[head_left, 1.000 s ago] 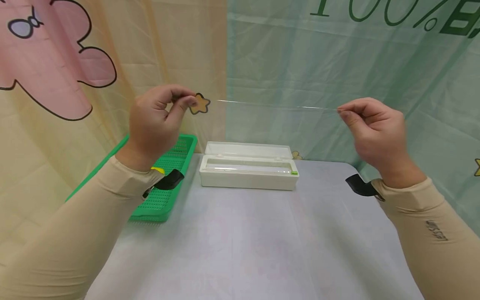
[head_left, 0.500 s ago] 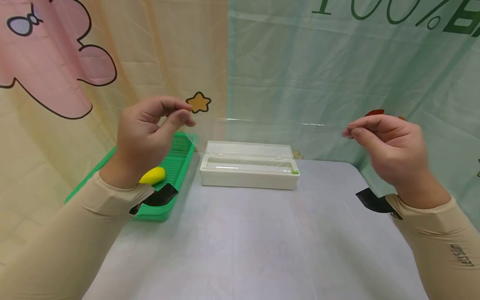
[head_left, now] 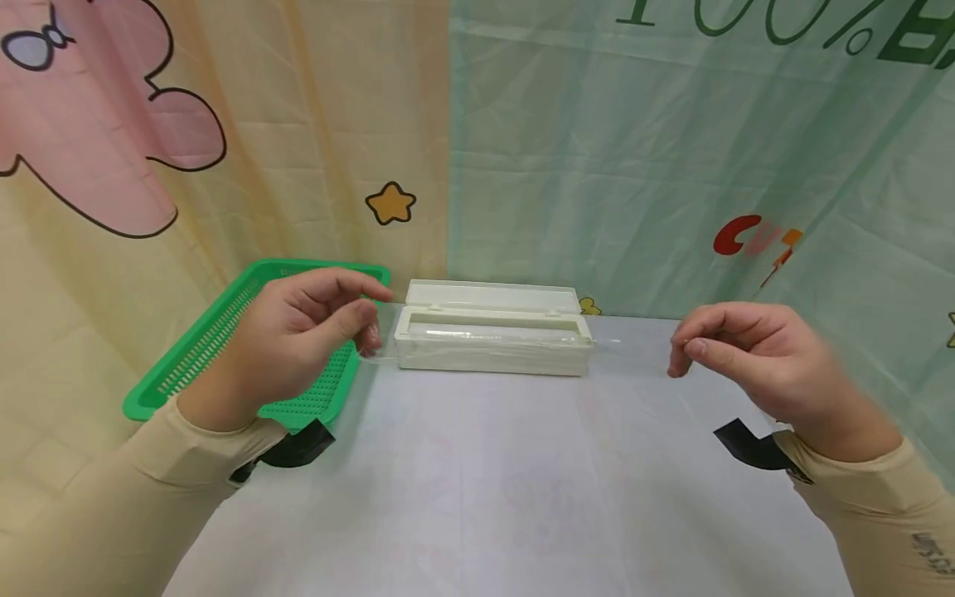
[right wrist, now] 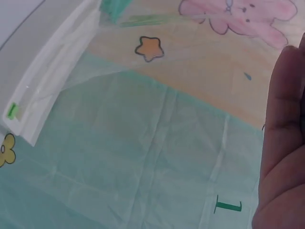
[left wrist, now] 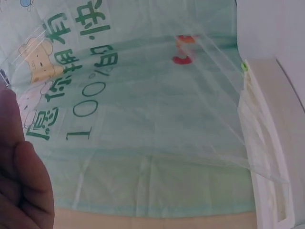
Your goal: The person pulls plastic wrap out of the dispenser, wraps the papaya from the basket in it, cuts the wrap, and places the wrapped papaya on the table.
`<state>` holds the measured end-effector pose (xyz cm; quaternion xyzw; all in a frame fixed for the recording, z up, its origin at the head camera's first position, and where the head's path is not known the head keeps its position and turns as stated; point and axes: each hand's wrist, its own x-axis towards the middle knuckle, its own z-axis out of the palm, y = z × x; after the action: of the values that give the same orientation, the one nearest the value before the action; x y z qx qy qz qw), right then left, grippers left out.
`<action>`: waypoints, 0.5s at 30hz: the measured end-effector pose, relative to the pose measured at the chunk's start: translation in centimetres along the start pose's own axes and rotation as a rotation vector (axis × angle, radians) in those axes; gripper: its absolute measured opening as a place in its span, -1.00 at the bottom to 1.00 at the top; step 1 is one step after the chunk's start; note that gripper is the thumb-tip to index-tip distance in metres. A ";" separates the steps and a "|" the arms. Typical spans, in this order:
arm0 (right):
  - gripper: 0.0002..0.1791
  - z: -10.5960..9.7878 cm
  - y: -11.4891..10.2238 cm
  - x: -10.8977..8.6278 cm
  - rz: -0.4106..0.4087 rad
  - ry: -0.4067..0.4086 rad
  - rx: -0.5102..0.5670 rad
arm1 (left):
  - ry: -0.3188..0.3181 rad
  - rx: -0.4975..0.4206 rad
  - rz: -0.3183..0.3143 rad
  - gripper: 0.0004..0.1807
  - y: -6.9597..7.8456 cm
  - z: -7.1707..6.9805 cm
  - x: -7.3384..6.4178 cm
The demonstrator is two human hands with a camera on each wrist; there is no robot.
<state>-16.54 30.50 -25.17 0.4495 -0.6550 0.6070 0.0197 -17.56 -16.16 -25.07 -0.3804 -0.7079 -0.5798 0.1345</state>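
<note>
A sheet of clear cling film [left wrist: 219,124] stretches between my two hands, so transparent that only its creases and edges show. Pinched fingers of my left hand [head_left: 291,340] hold its left end, above the green basket. My right hand [head_left: 753,356] grips the other end between thumb and fingers, over the right side of the table. Behind the film stands a white cling film dispenser [head_left: 492,359], its lid [head_left: 492,295] raised and a roll inside. Both wrist views show the film reaching past the dispenser's front. The exact fingertip contact is hard to make out.
A green mesh basket [head_left: 175,377] stands at the left, partly behind my left hand. The table [head_left: 507,489] has a white cover. A printed curtain [head_left: 567,149] hangs along the table's back edge. A green slider [right wrist: 12,110] sits at the dispenser's end.
Both hands have come down from above the dispenser to about its height, bringing the film down with them. The yellow object seen in the basket is now hidden.
</note>
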 end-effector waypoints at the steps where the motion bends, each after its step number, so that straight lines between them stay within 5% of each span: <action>1: -0.47 0.0 0.2 -0.2 0.019 -0.030 -0.003 | -0.042 -0.021 -0.007 -0.71 -0.2 0.0 -0.3; 8: -0.43 0.8 1.9 -1.7 0.100 -0.219 0.008 | -0.331 -0.086 -0.119 -0.81 -1.6 0.7 -1.8; 15: -0.52 2.2 3.7 -2.8 0.327 -0.277 0.044 | -0.458 -0.059 -0.293 -0.83 -3.3 1.7 -3.2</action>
<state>-16.00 29.80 -30.17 0.4167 -0.7023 0.5487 -0.1790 -17.25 -15.93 -29.91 -0.3988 -0.7501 -0.5123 -0.1258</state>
